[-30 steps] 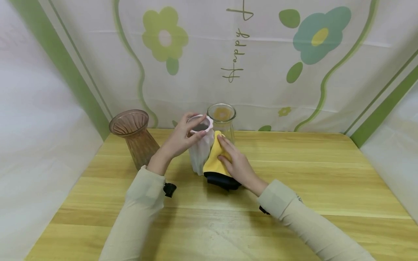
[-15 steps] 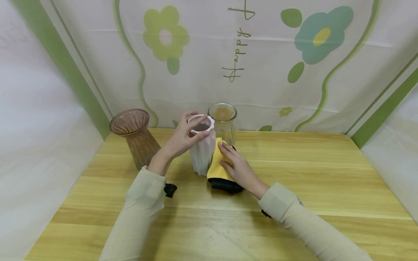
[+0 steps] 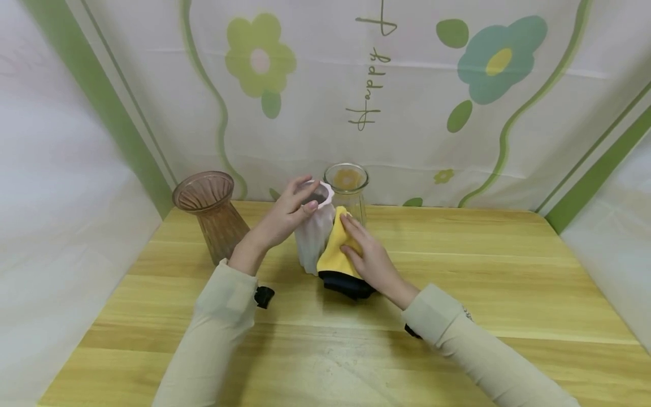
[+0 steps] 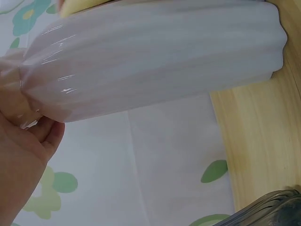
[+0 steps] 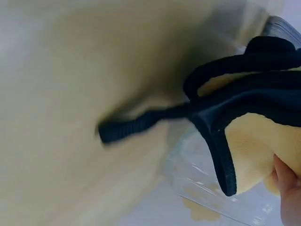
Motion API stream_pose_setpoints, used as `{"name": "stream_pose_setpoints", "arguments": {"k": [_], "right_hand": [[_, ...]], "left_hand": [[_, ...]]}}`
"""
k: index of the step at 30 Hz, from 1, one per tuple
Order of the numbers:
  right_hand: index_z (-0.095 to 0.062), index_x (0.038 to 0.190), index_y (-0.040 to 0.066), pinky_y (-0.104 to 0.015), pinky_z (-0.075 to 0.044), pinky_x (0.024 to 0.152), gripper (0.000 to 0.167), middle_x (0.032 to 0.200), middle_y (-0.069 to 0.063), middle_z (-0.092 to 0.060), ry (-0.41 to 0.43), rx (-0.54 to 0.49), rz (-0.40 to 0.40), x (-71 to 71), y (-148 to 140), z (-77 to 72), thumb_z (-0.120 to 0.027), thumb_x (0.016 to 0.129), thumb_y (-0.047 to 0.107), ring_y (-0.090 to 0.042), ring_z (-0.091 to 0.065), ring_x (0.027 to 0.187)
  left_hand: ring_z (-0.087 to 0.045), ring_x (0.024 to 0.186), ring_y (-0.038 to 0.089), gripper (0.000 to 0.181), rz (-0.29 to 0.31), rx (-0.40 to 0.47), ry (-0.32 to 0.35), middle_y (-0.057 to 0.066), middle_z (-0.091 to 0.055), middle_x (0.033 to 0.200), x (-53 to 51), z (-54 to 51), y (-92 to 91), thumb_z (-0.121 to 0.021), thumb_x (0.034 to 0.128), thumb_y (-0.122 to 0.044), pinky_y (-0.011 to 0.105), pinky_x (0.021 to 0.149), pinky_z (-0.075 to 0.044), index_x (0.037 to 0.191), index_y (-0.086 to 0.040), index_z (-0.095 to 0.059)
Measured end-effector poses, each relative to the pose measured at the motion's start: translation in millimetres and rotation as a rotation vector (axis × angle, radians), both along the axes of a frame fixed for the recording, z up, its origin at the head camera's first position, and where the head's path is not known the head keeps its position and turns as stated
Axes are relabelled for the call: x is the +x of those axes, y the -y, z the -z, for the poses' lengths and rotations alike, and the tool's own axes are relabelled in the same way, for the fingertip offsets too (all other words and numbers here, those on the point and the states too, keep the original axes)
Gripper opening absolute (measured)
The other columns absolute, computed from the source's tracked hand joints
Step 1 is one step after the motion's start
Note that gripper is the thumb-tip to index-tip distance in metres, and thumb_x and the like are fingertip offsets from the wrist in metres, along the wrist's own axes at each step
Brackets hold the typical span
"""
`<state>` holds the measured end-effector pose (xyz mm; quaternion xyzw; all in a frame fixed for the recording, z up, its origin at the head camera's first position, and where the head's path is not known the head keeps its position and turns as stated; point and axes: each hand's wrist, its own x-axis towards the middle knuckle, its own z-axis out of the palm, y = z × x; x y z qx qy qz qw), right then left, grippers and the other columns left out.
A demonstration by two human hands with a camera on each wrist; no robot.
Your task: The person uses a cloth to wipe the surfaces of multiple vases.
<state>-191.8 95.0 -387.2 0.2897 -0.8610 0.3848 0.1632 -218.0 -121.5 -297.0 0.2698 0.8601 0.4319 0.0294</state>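
So, starting over at the left of the wooden table (image 3: 508, 277): there's a brownish-pink glass vase (image 3: 220, 226), ribbed, with a wide flared mouth, partly tucked behind the person's left wrist. Nobody's touching it.

Next along is the left hand (image 3: 280, 219), coming in from a pale left sleeve (image 3: 221, 316) with a bit of black strap (image 3: 264, 297) poking out by the cuff. That hand has the white vase (image 3: 310, 243) by the top, fingers over the scalloped rim and thumb on the near side, so I'd call it a real hold. The white vase is pretty much mid-table toward the back, mouth up, with soft twisting ridges down its body (the left wrist view shows those way better).

Just behind it and a touch to the right is a clear glass vase (image 3: 355, 199), round rim, partly covered by the cloth.

Then the yellow cloth (image 3: 333, 257) with its black edging (image 3: 346, 284), up against the right side of the white vase. The right hand (image 3: 375, 261) has it gripped between thumb and fingers, black edge hanging down toward the table. Right sleeve (image 3: 488, 345) is the same pale fabric. Behind everything, a flowery backdrop (image 3: 315, 135) with "Happy" written sideways.
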Motion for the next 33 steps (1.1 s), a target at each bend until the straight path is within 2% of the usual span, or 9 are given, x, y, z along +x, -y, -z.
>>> {"name": "stream_pose_setpoints", "arguments": {"k": [3,4,7,10,17,21,27,33], "right_hand": [[-0.039,0.144,0.002,-0.045,-0.043,0.105,0.061,0.148,-0.021,-0.041,-0.03,-0.055,0.008,-0.5,2.5,-10.0,-0.063,0.089,0.002,-0.037,-0.043,0.134],[-0.04,0.144,0.002,-0.045,-0.043,0.104,0.06,0.148,-0.02,-0.041,-0.032,-0.068,0.009,-0.3,3.2,-13.1,-0.063,0.089,0.003,-0.037,-0.043,0.134],[-0.041,0.144,0.003,-0.046,-0.043,0.104,0.059,0.147,-0.02,-0.042,-0.035,-0.083,0.002,-0.4,5.0,-18.2,-0.064,0.089,0.003,-0.037,-0.043,0.134],[-0.041,0.144,0.003,-0.045,-0.043,0.104,0.06,0.147,-0.02,-0.042,-0.026,-0.071,-0.002,-0.7,5.8,-17.2,-0.065,0.088,0.003,-0.037,-0.043,0.134],[-0.041,0.142,0.0,-0.045,-0.043,0.104,0.06,0.145,-0.023,-0.043,-0.023,-0.053,0.003,-0.8,4.9,-5.0,-0.065,0.087,0.003,-0.038,-0.045,0.132],[-0.041,0.143,0.0,-0.046,-0.042,0.105,0.06,0.145,-0.023,-0.043,0.008,-0.019,-0.002,0.0,2.1,1.2,-0.065,0.088,0.003,-0.039,-0.045,0.132],[-0.041,0.143,0.0,-0.046,-0.042,0.105,0.059,0.144,-0.024,-0.044,0.053,0.066,0.003,-0.2,-2.7,11.2,-0.065,0.088,0.003,-0.039,-0.046,0.131],[-0.043,0.142,0.002,-0.047,-0.044,0.103,0.058,0.144,-0.023,-0.045,0.061,0.079,0.007,0.1,-4.0,11.7,-0.064,0.089,0.005,-0.039,-0.047,0.13]], "left_hand": [[-0.018,0.145,0.037,0.069,-0.012,-0.013,0.01,0.013,-0.009,0.159,0.6,-0.9,-0.7,-0.036,0.0996,-0.051,0.058,0.114,-0.027,0.152,-0.009,-0.022],[-0.022,0.143,0.037,0.064,-0.019,-0.018,0.013,0.012,-0.009,0.159,0.6,-0.9,-1.0,-0.038,0.1008,-0.044,0.056,0.112,-0.03,0.152,-0.01,-0.022],[-0.039,0.134,0.035,0.06,-0.041,-0.045,0.009,0.011,-0.008,0.16,0.8,-1.1,-2.4,-0.042,0.1007,-0.036,0.051,0.106,-0.04,0.152,-0.012,-0.022],[-0.052,0.119,0.033,0.062,-0.057,-0.063,-0.004,0.012,-0.008,0.16,0.7,-0.7,-4.3,-0.048,0.0988,-0.032,0.045,0.097,-0.048,0.152,-0.011,-0.024],[-0.054,0.117,0.032,0.066,-0.069,-0.054,-0.015,0.015,-0.006,0.16,-0.7,2.0,-6.7,-0.056,0.0961,-0.027,0.04,0.091,-0.053,0.151,-0.008,-0.025],[-0.056,0.117,0.032,0.068,-0.071,-0.044,-0.013,0.016,-0.008,0.159,-1.5,2.9,-7.6,-0.057,0.0955,-0.028,0.038,0.09,-0.054,0.151,-0.008,-0.025],[-0.057,0.117,0.033,0.066,-0.102,-0.072,-0.034,0.017,-0.012,0.158,-0.2,2.2,-9.8,-0.056,0.0962,-0.03,0.039,0.09,-0.055,0.151,-0.01,-0.027],[-0.059,0.113,0.032,0.066,-0.149,-0.112,-0.049,0.018,-0.016,0.157,1.4,0.5,-10.9,-0.055,0.0965,-0.033,0.038,0.089,-0.055,0.151,-0.01,-0.027]]}}
